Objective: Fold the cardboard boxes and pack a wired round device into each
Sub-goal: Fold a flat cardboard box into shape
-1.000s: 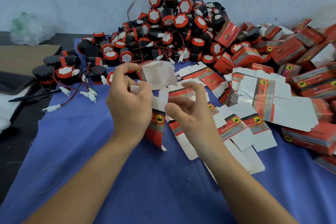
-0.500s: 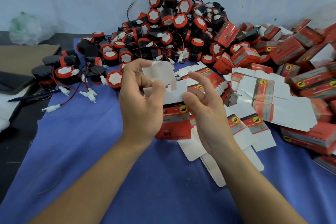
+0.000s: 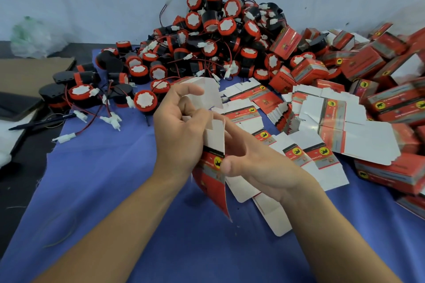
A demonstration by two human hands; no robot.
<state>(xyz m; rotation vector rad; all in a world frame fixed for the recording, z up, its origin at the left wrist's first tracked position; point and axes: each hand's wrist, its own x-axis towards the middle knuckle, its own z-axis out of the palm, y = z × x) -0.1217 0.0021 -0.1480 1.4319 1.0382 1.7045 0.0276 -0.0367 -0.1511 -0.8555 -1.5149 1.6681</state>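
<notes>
Both hands hold one unfolded red-and-white cardboard box (image 3: 212, 170) above the blue cloth, its white flaps pointing up. My left hand (image 3: 179, 131) grips its left side, fingers curled round the flaps. My right hand (image 3: 250, 163) pinches its right edge, thumb on the printed red face. A big heap of black-and-red round wired devices (image 3: 213, 37) lies beyond the hands, with one device (image 3: 145, 101) nearest my left hand. Flat box blanks (image 3: 308, 156) lie spread to the right.
Folded red boxes (image 3: 377, 89) are piled at the right edge. The blue cloth (image 3: 103, 179) covers the table. Brown cardboard (image 3: 30, 73), a black pen (image 3: 43, 120) and a clear plastic bag (image 3: 32, 39) lie at the left. Loose white connectors on red wires (image 3: 110, 119) trail near the devices.
The box has turned in my hands so its red face now hangs edge-on and lower. Both hands have drawn closer together around it.
</notes>
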